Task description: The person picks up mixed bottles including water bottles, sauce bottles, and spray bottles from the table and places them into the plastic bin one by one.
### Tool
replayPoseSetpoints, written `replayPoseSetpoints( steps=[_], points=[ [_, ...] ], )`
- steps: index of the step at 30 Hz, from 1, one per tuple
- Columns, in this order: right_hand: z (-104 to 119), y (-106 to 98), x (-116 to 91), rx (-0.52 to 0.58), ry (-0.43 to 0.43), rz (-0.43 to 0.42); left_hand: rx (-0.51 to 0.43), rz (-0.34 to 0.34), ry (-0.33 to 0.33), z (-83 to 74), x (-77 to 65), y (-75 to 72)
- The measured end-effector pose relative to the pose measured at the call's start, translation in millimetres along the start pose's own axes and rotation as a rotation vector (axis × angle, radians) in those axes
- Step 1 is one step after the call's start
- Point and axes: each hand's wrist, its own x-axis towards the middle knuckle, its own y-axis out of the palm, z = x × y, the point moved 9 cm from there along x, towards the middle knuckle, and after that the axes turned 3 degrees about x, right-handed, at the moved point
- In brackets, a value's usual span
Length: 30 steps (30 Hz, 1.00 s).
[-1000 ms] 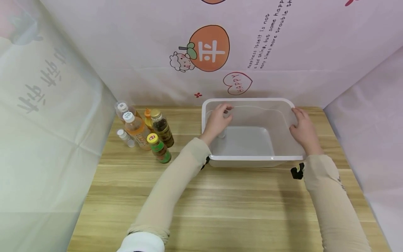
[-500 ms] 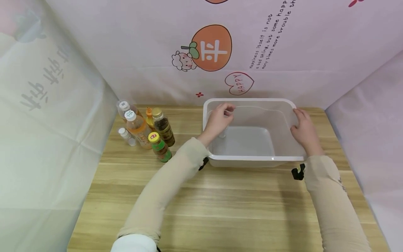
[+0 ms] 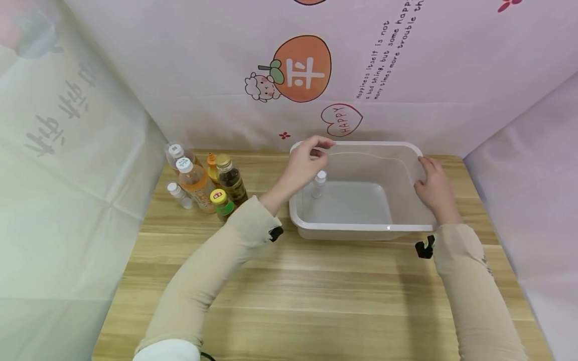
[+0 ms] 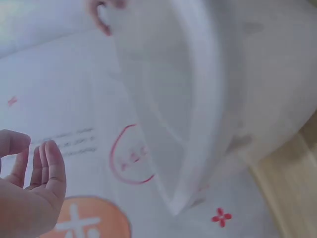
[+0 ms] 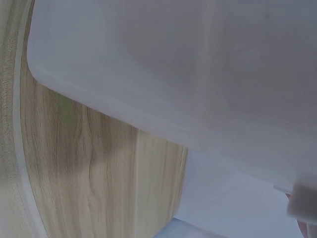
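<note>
A white plastic tub (image 3: 361, 227) stands on the wooden table near the back wall. Inside it, by the left wall, a small clear bottle (image 3: 318, 184) with a white cap stands upright. My left hand (image 3: 303, 163) is over the tub's back left rim, fingers loosely bent, nothing held. In the left wrist view that hand (image 4: 34, 191) has its thumb and fingers apart, beside the tub (image 4: 208, 64). On the right, my right hand (image 3: 434, 190) grips the tub's right rim, thumb inside. The right wrist view has the tub's outer wall (image 5: 148, 64); the right hand is mostly hidden there.
Left of the tub is a cluster: a yellow-capped jar (image 3: 219, 200), a dark bottle (image 3: 232, 183), an orange-topped bottle (image 3: 212, 168), orange drink bottles (image 3: 196, 183) and a small white-capped bottle (image 3: 179, 195). Printed cloth (image 3: 217, 75) walls the back and sides.
My left hand has lifted up and left out of the tub, away from the small bottle, which now shows fully. The right hand and the tub have barely moved.
</note>
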Motion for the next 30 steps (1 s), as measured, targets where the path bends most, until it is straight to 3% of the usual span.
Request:
replayPoseSetpoints(
  steps=[6,17,22,30],
  points=[
    [1,0,1,0.008,-0.005,-0.007,-0.081,-0.070,0.002,-9.7,-12.3,-39.6],
    [0,2,0,0.004,-0.003,0.001,0.028,-0.139,0.000,-7.4,-34.5,-114.0],
    [1,2,-1,0.009,-0.006,-0.002,0.022,-0.257,-0.018,1.8,-48.6,-157.4],
    [1,2,0,0.005,-0.003,0.005,-0.056,-0.519,-0.003,24.1,-75.4,-222.2]
  ],
)
